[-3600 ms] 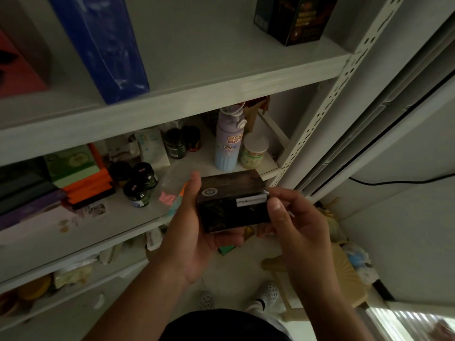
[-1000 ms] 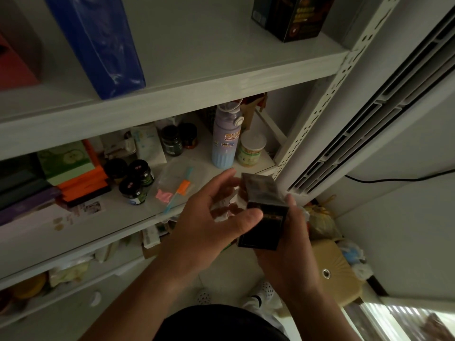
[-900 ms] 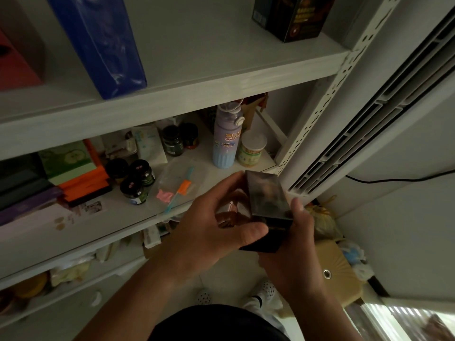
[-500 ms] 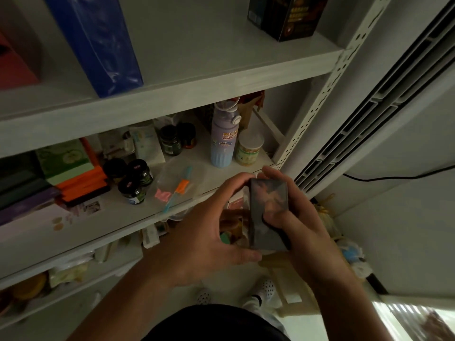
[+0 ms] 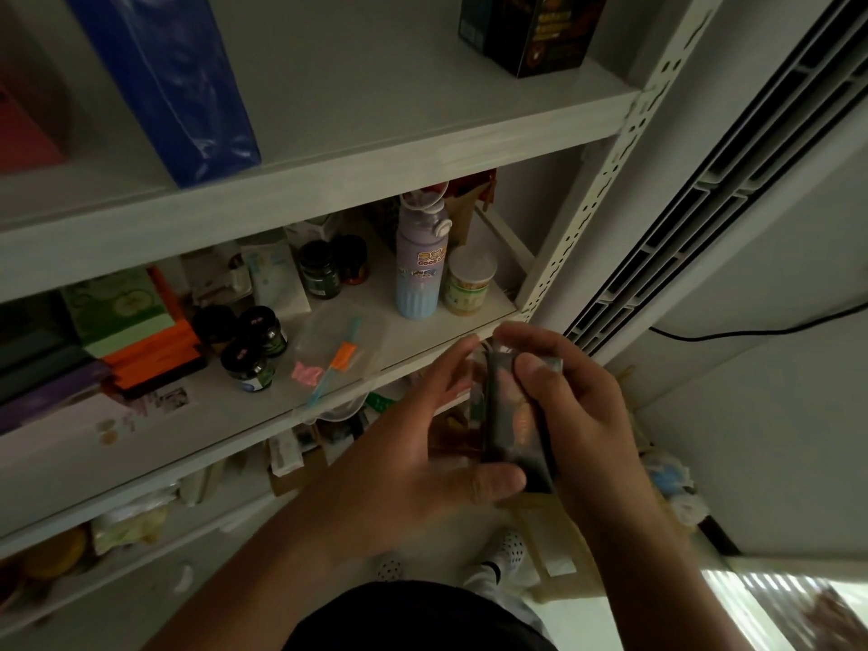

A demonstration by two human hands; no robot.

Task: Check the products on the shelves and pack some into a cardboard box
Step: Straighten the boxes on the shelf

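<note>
A small dark glossy box [image 5: 509, 415] stands on end between my hands, in front of the white shelf unit [image 5: 329, 148]. My right hand [image 5: 582, 415] grips it from the right, fingers curled over its top and front. My left hand [image 5: 422, 458] holds it from the left, thumb pressed under its lower end and fingers stretched up along its far side. No cardboard box is in view.
The middle shelf carries a lilac bottle [image 5: 420, 270], a round tub [image 5: 472, 286], several dark jars [image 5: 253, 350], an orange box [image 5: 150, 350] and a clear bag [image 5: 343, 354]. A blue pack [image 5: 169, 82] and black carton [image 5: 530, 25] stand above. A vented unit [image 5: 732, 180] is right.
The dark box was turned from lying flat to standing on end. My right hand moved from beneath it to over its top and front; both hands rose slightly toward the shelf edge.
</note>
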